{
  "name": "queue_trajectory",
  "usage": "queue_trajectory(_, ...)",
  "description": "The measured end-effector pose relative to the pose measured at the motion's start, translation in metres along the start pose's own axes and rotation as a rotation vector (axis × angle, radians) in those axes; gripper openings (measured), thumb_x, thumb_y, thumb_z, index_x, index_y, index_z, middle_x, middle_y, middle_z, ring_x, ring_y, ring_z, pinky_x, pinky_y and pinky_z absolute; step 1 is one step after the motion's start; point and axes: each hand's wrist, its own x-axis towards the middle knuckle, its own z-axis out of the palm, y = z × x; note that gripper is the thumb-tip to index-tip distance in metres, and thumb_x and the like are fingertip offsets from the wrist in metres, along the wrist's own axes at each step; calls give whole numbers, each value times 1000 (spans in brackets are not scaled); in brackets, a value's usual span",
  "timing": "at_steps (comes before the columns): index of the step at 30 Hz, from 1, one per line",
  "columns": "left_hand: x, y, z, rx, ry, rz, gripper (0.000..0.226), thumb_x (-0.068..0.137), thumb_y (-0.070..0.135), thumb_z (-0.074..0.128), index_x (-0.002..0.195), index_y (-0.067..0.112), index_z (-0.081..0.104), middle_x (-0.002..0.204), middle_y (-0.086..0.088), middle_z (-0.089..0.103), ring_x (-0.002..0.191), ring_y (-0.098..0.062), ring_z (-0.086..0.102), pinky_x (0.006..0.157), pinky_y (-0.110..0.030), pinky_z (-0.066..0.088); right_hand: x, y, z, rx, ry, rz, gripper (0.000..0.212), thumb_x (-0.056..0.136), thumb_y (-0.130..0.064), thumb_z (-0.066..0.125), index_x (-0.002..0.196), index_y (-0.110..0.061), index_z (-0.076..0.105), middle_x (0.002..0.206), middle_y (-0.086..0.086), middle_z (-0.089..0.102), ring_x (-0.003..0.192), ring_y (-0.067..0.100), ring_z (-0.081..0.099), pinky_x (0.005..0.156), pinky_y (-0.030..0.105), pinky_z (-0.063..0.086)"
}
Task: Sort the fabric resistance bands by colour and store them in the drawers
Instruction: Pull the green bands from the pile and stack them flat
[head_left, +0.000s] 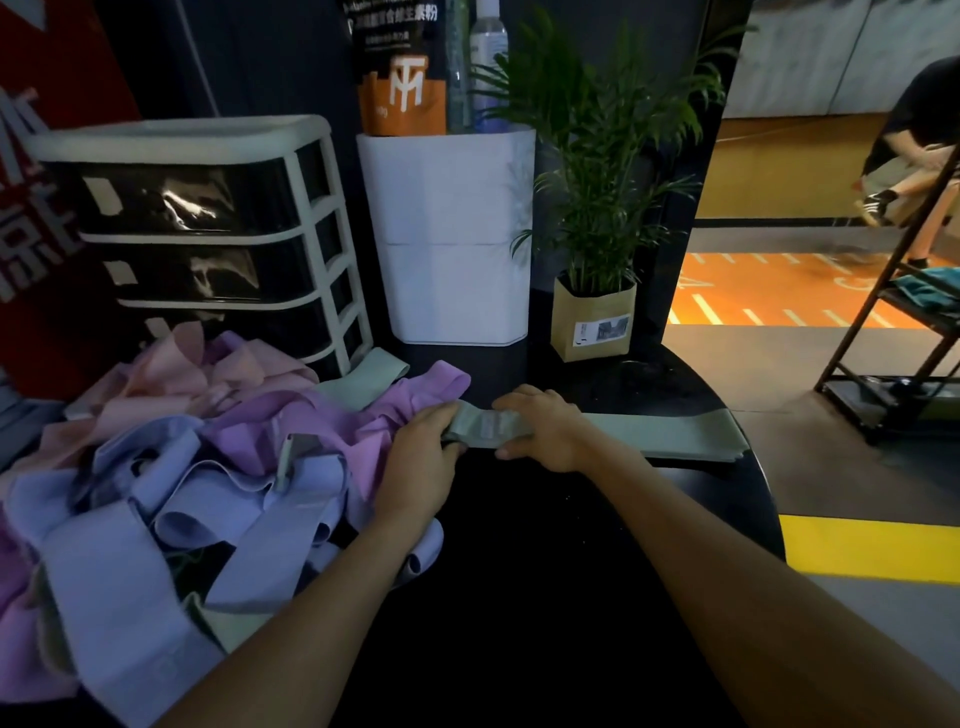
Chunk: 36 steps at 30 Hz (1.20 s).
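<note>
The sorting looks barely begun: both hands, left (421, 447) and right (545, 431), grip one green band (675, 434) stretched flat on the desk (519, 597), while the mixed pile (171, 467) waits beside shut drawers (197, 244).

1. White bin (457, 234) at back of black bench (519, 597), holding orange-black bag (402, 88) and clear bottle (488, 57).
2. Potted palm (597, 145) in paper-wrapped pot (592, 325), just right of bin.
3. Metal rack (893, 312) on floor, far right.
</note>
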Motion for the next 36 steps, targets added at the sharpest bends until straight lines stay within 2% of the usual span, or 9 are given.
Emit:
queue_trajectory(6,-1,5,-2,-6,14,-21,35,82,-5,56,112,10,63,96,9,62,89,-6,55,78,-6,32,-4,1,2,4,7,-8,64,82,-37,67,139,-26,40,140,-2,40,126,26,36,106,40,29)
queue_trajectory(11,-4,7,-5,17,-4,-11,32,83,-3,53,112,8,62,105,-6,68,93,-14,59,82,-15,38,-9,-5,1,-50,52,6,67,83,-38,66,141,-25,36,144,-1,37,131,26,35,109,37,23)
queue_trajectory(15,4,8,-14,11,-65,-36,29,87,3,51,112,12,63,101,-5,68,97,-20,62,85,-23,43,-23,-13,-5,-45,118,55,62,83,-32,67,138,-23,41,141,3,39,130,26,35,107,41,27)
queue_trajectory(18,14,18,-28,48,-126,-42,35,89,5,50,122,11,59,114,-9,62,105,-25,58,89,-26,42,-34,-21,-10,-18,172,59,53,85,-27,66,134,-20,47,135,5,43,127,27,40,107,45,33)
queue_trajectory(21,14,31,-49,32,-117,11,29,87,2,53,113,10,63,115,-8,63,96,-21,60,83,-23,42,-45,-38,-13,60,242,18,44,84,-21,67,126,-15,55,126,8,51,117,28,50,101,44,40)
queue_trajectory(24,-2,35,-72,63,-101,49,30,85,2,55,112,12,64,117,-5,62,106,-20,58,88,-22,41,-56,-65,-12,104,279,-45,36,84,-17,66,119,-10,60,119,11,56,109,27,55,95,35,44)
queue_trajectory(29,-38,20,-112,142,-98,79,23,83,5,59,103,14,66,112,-7,61,103,-23,58,89,-33,45,-72,-109,0,105,308,-174,19,83,-15,65,98,-3,67,103,16,65,97,31,60,80,33,45)
queue_trajectory(33,-70,3,-145,214,-89,62,25,84,6,57,107,12,64,113,-7,59,103,-25,56,85,-32,45,-79,-139,16,72,287,-233,19,81,-10,64,95,3,66,97,22,66,91,36,60,78,41,46)
queue_trajectory(36,-92,-10,-169,272,-177,62,27,90,11,56,117,14,59,118,-4,53,105,-23,53,84,-28,41,-85,-158,32,90,226,-253,23,80,-16,63,99,-4,69,102,20,65,94,33,60,80,40,48)
